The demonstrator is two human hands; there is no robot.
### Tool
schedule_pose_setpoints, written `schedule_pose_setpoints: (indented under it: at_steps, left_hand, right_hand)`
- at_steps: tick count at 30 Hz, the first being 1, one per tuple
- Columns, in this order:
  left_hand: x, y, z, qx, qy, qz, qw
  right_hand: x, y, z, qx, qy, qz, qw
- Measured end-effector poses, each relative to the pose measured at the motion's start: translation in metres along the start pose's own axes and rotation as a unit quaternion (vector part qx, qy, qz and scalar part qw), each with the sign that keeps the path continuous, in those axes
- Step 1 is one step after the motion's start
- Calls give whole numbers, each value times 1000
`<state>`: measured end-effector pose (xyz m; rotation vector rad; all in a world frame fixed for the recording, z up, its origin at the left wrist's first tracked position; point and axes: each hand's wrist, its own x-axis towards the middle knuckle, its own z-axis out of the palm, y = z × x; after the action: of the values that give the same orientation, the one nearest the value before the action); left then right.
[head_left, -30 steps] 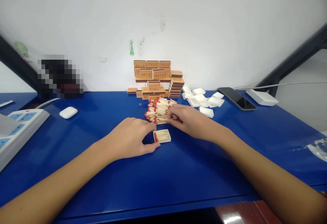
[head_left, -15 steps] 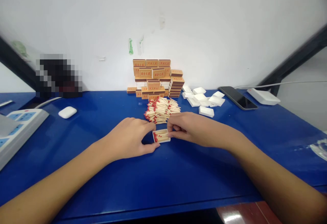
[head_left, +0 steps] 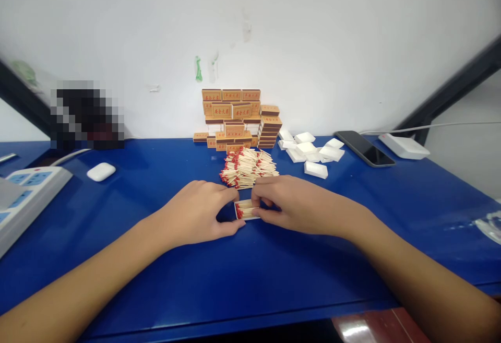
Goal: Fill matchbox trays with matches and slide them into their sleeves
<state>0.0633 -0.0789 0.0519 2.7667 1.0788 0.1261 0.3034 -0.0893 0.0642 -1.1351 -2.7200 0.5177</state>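
In the middle of the desk lies a small white matchbox tray (head_left: 247, 218), its heads-end to the left. Red-tipped matches (head_left: 245, 209) lie lengthwise inside it. My left hand (head_left: 201, 212) holds the tray's left end between thumb and forefinger, the thumb on the near side. Curled over the right end, my right hand (head_left: 289, 204) has its thumb and fingertips on the matches; its fingers partly hide that end. Just behind the tray is a big heap of loose matches (head_left: 247, 168), mostly with heads to the left.
Stacked matchboxes (head_left: 234, 133) stand against the wall behind the heap. Several white empty trays (head_left: 307, 149) lie to their right, near a phone (head_left: 365, 149) and a white device (head_left: 404, 146). At left are a white earbud case (head_left: 100, 172) and a power strip (head_left: 35, 189).
My right hand has shifted slightly left and down, its fingertips further over the tray. The matches inside look more evenly lined up. My left hand stays at the tray's left end.
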Motion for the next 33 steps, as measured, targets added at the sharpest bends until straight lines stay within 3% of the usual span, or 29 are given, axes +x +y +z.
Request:
schedule_pose_setpoints:
  at_steps: [6, 22, 33]
  left_hand:
    - [0, -1, 1, 5, 0, -1, 1000]
    - [1, -1, 0, 4, -2, -8, 1000]
    - [-1, -3, 1, 6, 0, -9, 1000]
  right_hand:
    - [4, 0, 4, 21, 22, -14, 999]
    - [6, 3, 6, 53, -13, 9, 998]
    - [8, -1, 12, 70, 15, 10, 997]
